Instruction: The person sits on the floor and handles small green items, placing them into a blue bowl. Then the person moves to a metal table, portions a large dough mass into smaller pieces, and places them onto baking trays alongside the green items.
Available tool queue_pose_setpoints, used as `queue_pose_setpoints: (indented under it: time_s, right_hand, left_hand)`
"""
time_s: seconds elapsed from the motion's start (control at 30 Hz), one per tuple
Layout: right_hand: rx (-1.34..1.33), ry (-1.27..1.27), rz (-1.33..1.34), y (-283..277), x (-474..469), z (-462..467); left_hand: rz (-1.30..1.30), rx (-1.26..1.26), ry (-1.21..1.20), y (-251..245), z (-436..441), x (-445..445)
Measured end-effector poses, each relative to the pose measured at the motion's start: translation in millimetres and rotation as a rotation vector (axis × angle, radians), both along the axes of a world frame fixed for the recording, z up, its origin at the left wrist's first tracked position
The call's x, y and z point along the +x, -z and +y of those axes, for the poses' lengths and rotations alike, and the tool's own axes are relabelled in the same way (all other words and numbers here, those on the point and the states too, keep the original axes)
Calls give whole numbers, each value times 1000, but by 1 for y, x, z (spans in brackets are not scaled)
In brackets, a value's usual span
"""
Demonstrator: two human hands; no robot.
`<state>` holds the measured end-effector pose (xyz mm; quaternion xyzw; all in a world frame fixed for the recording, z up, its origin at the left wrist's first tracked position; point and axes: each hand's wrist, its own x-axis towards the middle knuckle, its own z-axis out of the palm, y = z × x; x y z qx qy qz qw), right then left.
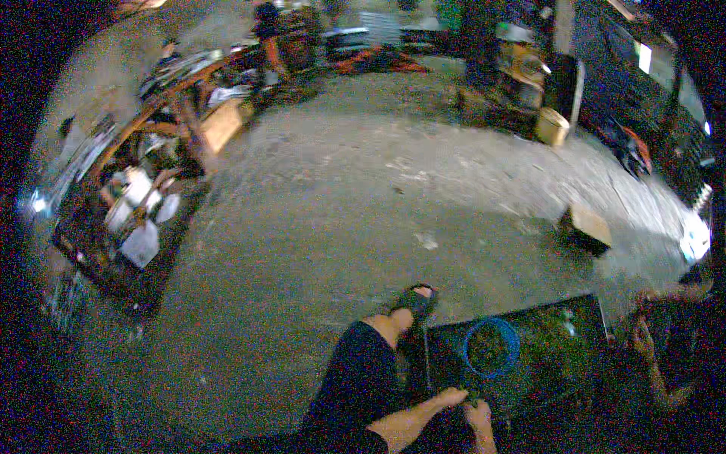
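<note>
Close together at the lower middle, my left hand [452, 396] and my right hand [478, 413] meet at the fingertips. A small dark greenish thing [470, 395] is pinched between them, too blurred to name. Just beyond them stands a round blue basket [515, 345], its inside dark with contents I cannot make out. The basket rests on a low dark work surface [544, 374] with a straight far edge. My bent leg in dark clothing [363, 363] is left of this surface, and a sandalled foot [418, 299] rests on the floor.
At the right edge, another person's arm [652, 357] shows dimly. A cardboard box [590, 227] sits on the concrete floor [340, 215] beyond the surface. Wooden racks [187, 125] with mixed goods line the left side. A pale bucket [552, 127] stands farther back.
</note>
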<state>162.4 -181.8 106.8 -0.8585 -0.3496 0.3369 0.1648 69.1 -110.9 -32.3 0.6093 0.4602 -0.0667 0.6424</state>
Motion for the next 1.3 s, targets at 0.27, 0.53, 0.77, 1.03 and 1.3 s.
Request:
queue_pose_setpoints:
  time_s: [0.27, 0.53, 0.77, 1.03, 1.3]
  right_hand:
    - [161, 101, -126, 45, 12, 74]
    - [47, -23, 96, 26, -21, 68]
    - [60, -15, -88, -8, -21, 75]
    - [167, -20, 47, -16, -4, 70]
    - [337, 110, -287, 57, 10, 66]
  left_hand:
    - [46, 99, -20, 22, 93, 12]
    - [-58, -144, -211, 13, 86, -21]
    - [-155, -164, -234, -29, 100, -11]
    - [-54, -362, -278, -32, 108, -15]
    - [-289, 110, -268, 59, 93, 17]
